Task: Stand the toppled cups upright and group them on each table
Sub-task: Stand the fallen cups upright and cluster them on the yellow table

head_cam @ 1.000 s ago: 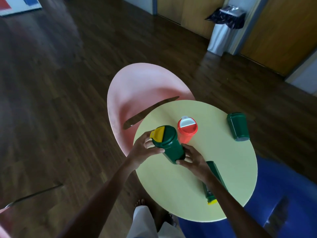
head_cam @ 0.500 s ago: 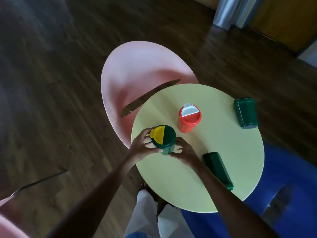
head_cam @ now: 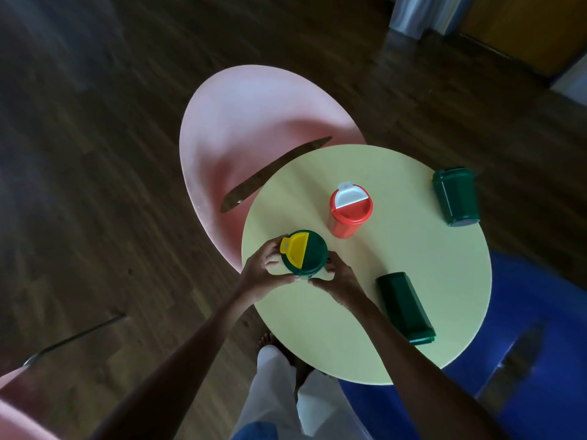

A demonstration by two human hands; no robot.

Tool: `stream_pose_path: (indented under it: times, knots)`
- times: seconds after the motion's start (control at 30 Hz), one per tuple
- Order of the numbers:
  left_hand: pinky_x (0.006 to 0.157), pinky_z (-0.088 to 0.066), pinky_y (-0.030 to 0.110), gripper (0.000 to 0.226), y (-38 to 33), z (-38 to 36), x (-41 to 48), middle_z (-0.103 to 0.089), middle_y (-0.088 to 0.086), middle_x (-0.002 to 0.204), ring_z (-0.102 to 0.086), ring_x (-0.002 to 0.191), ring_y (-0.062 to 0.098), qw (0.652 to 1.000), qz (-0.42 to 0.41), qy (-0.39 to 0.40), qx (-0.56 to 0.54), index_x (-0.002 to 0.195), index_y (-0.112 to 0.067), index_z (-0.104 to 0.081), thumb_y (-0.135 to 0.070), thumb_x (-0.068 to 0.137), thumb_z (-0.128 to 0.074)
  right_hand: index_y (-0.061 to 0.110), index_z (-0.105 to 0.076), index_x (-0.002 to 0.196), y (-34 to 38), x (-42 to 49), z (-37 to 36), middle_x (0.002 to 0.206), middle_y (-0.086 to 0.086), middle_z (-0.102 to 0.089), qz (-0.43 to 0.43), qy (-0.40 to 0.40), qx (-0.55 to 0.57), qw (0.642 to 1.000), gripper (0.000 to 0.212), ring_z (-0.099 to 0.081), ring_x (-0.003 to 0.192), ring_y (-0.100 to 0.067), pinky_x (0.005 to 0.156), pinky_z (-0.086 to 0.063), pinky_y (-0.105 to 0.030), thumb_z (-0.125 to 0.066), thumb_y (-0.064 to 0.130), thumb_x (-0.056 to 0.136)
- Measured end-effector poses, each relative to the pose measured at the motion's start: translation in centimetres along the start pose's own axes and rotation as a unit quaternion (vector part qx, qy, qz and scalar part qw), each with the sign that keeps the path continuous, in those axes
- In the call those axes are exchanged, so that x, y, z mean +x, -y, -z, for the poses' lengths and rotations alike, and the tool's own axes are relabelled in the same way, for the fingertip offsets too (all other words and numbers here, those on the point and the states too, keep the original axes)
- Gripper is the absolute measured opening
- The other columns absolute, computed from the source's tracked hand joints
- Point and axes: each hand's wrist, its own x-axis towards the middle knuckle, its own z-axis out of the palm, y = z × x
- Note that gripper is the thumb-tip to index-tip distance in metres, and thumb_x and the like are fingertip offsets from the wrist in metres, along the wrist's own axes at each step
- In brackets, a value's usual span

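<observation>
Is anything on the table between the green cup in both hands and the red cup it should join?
Nothing visible. The green cup, upright in the left hand and right hand, has bare table between it and the red cup. Both toppled cups lie off to the right.

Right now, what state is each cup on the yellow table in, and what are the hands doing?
Green cup with yellow flap: upright, lid on, held on both sides.
Red cup: upright, lid on, free.
Green cup at far edge: on its side, at the table rim.
Green cup near right arm: on its side.
Left hand: grip closed on the flap cup.
Right hand: grip closed on the same cup.
</observation>
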Motion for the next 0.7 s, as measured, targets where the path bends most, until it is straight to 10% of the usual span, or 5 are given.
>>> stream_pose_path:
  times: [0.3,0.53,0.7]
  knots:
    - [0.09,-0.053,0.03,0.057,2.5,-1.3,-3.9,-0.068,-0.002,0.11,-0.063,0.104,0.007,0.996,0.068,-0.052,-0.002,0.116,-0.018,-0.06,-0.035,0.066,-0.081,0.027,-0.055,0.112,-0.5,-2.8,2.5,0.102,0.003,-0.063,0.0,-0.027,0.063,0.998,0.034,-0.06,0.102,-0.015,0.088,-0.05,-0.026,-0.066,0.008,0.085]
    - [0.08,-0.045,0.01,0.04,0.4,-8.0,-4.5,-0.068,-0.005,0.103,-0.062,0.096,-0.001,0.991,0.008,0.112,0.073,0.111,-0.028,-0.06,-0.026,0.075,-0.078,0.027,-0.061,0.106,-0.6,-10.2,9.3,0.105,0.003,-0.068,0.042,-0.141,0.102,0.984,0.027,-0.062,0.101,-0.004,0.085,-0.047,-0.013,-0.061,0.006,0.088]
    - [0.081,-0.038,0.001,0.054,-1.6,-14.2,-3.5,-0.056,-0.005,0.118,-0.055,0.106,0.005,0.973,-0.07,0.193,0.107,0.122,-0.026,-0.056,-0.03,0.072,-0.077,0.038,-0.057,0.101,-5.2,-14.8,13.0,0.11,0.016,-0.064,0.007,-0.191,0.056,0.98,0.041,-0.057,0.107,-0.003,0.091,-0.045,-0.027,-0.06,0.0,0.086]
